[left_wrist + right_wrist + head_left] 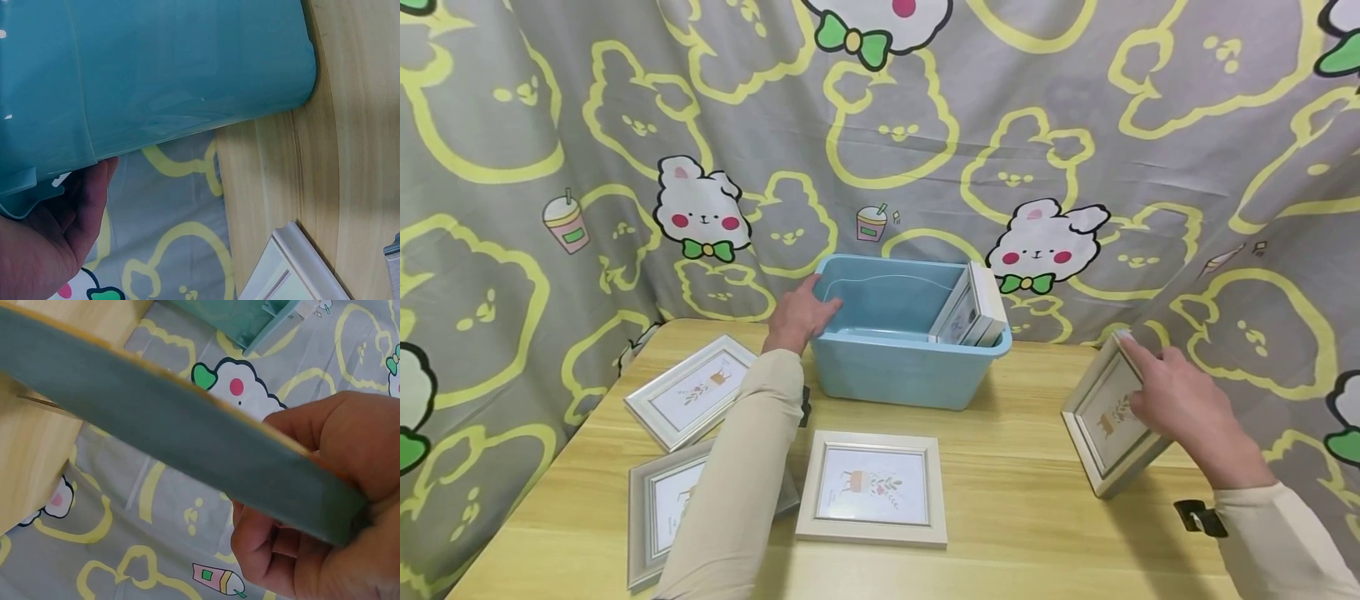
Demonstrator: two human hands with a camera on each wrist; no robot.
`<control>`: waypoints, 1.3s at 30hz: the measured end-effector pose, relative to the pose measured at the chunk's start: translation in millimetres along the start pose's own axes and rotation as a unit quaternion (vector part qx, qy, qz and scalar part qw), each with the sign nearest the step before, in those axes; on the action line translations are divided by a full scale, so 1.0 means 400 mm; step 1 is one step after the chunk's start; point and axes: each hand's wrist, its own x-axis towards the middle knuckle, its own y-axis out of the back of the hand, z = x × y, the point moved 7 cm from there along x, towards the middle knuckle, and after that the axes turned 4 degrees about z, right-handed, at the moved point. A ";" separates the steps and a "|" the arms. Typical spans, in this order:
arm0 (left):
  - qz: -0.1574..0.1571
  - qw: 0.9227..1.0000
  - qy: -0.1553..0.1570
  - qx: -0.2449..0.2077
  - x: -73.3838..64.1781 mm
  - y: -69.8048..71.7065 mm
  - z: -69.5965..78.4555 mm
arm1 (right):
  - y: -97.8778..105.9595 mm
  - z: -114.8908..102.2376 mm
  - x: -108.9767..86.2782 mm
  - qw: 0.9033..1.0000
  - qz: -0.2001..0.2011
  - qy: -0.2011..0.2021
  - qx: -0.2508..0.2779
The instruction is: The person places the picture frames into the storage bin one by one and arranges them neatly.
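Note:
My left hand grips the left end of the light blue plastic bin at its rim. In the left wrist view the fingers curl under the rim, outside the bin wall. Far to the right, my right hand holds a cream picture frame by its upper and right side. That frame is tilted up on edge over the table's right part, its deer-and-flower print facing left. Its side shows as a long grey band in the right wrist view. White picture frames lean together inside the bin's right end.
On the wooden table, a cream frame lies flat in front of the bin. A silver frame and a grey frame lie at left, partly hidden by my left sleeve. A patterned curtain hangs behind.

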 end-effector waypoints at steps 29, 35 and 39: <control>-0.002 1.000 -0.003 0.002 0.002 0.005 0.005 | 0.015 0.043 0.037 0.990 -0.038 -0.066 0.122; -0.008 1.000 -0.002 -0.002 0.001 0.001 0.008 | 0.027 0.028 0.044 0.988 -0.026 -0.071 0.132; -0.007 1.000 0.000 0.000 -0.001 0.001 0.007 | 0.047 0.014 0.054 0.987 -0.012 -0.067 0.144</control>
